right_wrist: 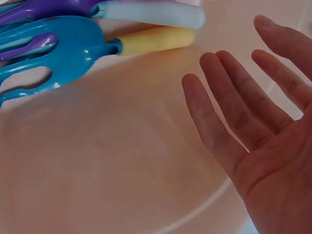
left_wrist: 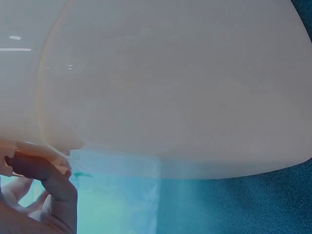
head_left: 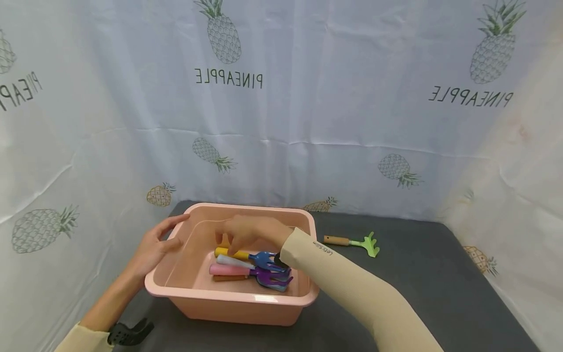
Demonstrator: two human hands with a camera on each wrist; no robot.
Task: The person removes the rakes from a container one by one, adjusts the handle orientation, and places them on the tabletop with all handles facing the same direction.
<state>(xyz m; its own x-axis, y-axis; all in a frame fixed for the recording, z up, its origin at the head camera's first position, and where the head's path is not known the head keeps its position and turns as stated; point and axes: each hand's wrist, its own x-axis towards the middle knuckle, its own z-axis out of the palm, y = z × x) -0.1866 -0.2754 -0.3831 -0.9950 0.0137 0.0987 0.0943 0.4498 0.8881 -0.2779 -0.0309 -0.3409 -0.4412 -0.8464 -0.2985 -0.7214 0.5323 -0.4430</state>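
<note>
My left hand (head_left: pixel 151 249) grips the left rim of a pink plastic basin (head_left: pixel 242 308); in the left wrist view its curled fingers (left_wrist: pixel 61 180) show at the rim. Inside the basin, my right hand (head_left: pixel 244 232) hovers by the handle end of a blue hand fork (head_left: pixel 264 260) with a yellow handle. In the right wrist view that hand's fingers are spread and relaxed, apart from the yellow handle (right_wrist: pixel 158 40). Beside this fork lie a purple hand fork (head_left: pixel 270 277) with a pink handle, a pale blue handle (head_left: pixel 233 262) and a brown handle (head_left: pixel 230 277), partly overlapping.
To the right of the basin, a green hand rake (head_left: pixel 369 244) with a wooden handle lies on the dark grey table (head_left: pixel 422 283). A white pineapple-print curtain (head_left: pixel 308 107) hangs behind the table and along both sides.
</note>
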